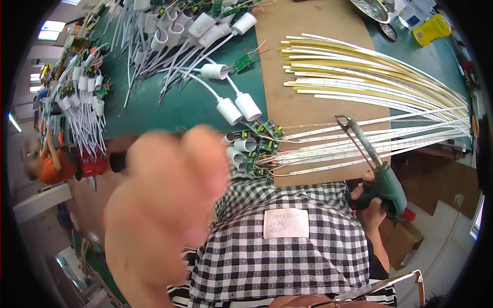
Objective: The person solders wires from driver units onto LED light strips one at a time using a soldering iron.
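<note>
The right hand (371, 203) has its grip closed about the green handle of a soldering gun (389, 190), just off the near edge of the desk (179, 110), toward its right end. The gun's metal shaft points away from the person and leftward, its bent tip over a brown sheet (318, 15) on the desk; whether that tip touches anything I cannot tell. The left hand (169, 190) is close to the camera and blurred, fingers bent; how far its grip is open, or whether it holds something, I cannot tell.

Along the near edge lie green circuit boards (267, 136) with short white tubes (245, 144), wired to narrow white strips (359, 141) that run to the right edge. Beyond these, a fan of white and yellow strips (334, 69) bends toward the same edge. Toward the far edge, left of the sheet, more white tubes with cables (244, 23) lie heaped. A yellow bottle (432, 31) and a metal dish (371, 9) sit near the far right corner.
</note>
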A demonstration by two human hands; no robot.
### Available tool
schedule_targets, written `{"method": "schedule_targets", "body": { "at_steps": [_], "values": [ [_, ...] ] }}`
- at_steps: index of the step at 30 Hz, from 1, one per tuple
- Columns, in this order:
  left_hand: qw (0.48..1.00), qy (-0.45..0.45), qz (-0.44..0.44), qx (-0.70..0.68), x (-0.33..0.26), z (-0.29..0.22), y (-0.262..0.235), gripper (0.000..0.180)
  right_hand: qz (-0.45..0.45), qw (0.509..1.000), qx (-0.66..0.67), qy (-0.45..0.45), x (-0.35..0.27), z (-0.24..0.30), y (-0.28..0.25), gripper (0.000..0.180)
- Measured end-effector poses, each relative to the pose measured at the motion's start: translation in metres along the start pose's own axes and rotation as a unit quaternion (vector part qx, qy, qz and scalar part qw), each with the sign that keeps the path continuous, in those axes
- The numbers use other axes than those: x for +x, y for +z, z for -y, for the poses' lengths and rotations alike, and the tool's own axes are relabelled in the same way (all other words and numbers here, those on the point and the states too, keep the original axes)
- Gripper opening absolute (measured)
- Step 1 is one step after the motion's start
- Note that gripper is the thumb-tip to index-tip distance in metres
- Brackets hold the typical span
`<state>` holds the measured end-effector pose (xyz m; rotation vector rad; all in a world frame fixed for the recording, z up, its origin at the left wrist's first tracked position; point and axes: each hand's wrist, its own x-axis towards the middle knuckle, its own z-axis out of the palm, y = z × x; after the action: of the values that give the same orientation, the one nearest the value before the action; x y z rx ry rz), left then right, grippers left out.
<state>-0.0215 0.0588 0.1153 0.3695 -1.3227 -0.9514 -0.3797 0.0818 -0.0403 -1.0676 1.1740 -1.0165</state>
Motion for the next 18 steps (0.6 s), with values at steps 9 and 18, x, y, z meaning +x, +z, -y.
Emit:
{"method": "schedule_targets", "body": {
  "at_steps": [9, 18],
  "values": [
    [0.968, 0.074, 0.026, 0.24, -0.005, -0.016, -0.019, 0.036, 0.04, 0.998, 0.033, -0.041, 0.003, -0.012, -0.008, 0.08],
    [0.604, -0.17, 0.348, 0.697, -0.01, 0.047, -0.093, 0.071, -0.073, 0.993, -0.006, -0.095, 0.015, 0.01, 0.013, 0.076]
  ]
}}
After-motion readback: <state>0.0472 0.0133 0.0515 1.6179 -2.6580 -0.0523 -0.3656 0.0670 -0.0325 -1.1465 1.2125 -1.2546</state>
